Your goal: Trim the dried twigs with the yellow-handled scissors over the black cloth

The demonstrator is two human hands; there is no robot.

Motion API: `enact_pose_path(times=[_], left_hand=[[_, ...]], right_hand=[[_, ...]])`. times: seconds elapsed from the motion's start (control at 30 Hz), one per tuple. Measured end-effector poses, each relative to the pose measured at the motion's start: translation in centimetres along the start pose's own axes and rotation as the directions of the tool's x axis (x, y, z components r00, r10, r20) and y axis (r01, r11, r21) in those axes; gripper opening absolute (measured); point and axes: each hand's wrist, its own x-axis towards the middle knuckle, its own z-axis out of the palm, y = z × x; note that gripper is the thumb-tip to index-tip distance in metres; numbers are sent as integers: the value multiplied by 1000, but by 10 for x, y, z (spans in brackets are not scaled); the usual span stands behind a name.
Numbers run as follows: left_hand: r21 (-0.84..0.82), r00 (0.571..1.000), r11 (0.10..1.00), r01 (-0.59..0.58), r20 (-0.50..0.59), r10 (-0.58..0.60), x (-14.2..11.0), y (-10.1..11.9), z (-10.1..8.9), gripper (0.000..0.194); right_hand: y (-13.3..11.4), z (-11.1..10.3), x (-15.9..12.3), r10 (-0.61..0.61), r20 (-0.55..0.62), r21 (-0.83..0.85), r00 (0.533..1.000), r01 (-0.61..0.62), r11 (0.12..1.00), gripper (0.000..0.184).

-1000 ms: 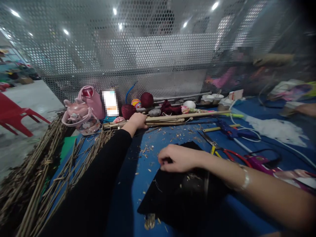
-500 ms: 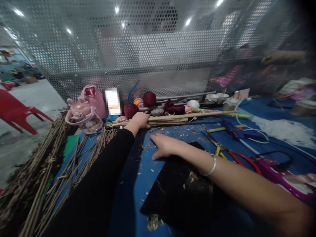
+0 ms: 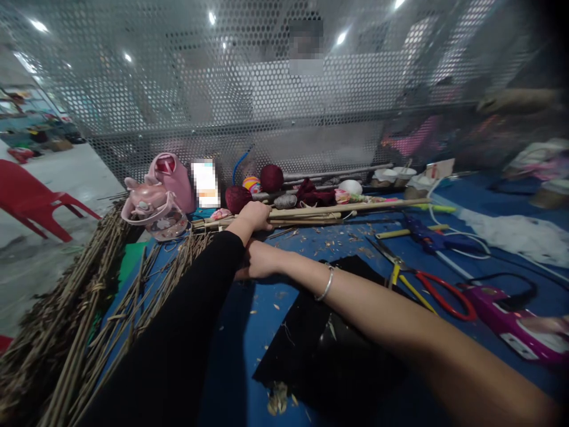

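Note:
My left hand (image 3: 254, 217) is closed over the bundle of thin wooden sticks (image 3: 306, 220) at the back of the blue table; they show on both sides of it. Just in front of it is my right hand (image 3: 265, 261), low over the tabletop, its fingertips partly hidden by my black left sleeve (image 3: 200, 296). Dark red yarn balls (image 3: 271, 178) sit behind my left hand. Under my right forearm lies a black sheet (image 3: 302, 332) with plant scraps on it. Dry twigs (image 3: 155, 290) are spread left of my sleeve.
Red-handled scissors (image 3: 446, 295), a yellow-handled tool (image 3: 415, 290), a blue glue gun (image 3: 427, 234) and a purple device (image 3: 507, 320) lie on the right. A pink bottle (image 3: 174, 181) and a lit phone (image 3: 206, 184) stand at back left. A perforated metal panel (image 3: 267, 112) rises behind.
My right hand has moved left, from the table beside the black sheet to just below my left wrist. My left hand stays on the sticks.

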Motion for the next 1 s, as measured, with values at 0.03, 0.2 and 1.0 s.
enact_pose_path(times=[0.03,0.2,1.0], left_hand=[[2,1000,1000,-1,1,1,1,0,0,45],[1,1000,1000,-1,6,1,1,0,0,48],[13,1000,1000,1,22,-2,6,-3,7,49]], right_hand=[[1,4,-1,-91,20,-56,996,92,994,52],[8,19,-16,-337,208,-193,918,376,906,38],[17,-84,-125,44,455,295,889,-197,935,22]])
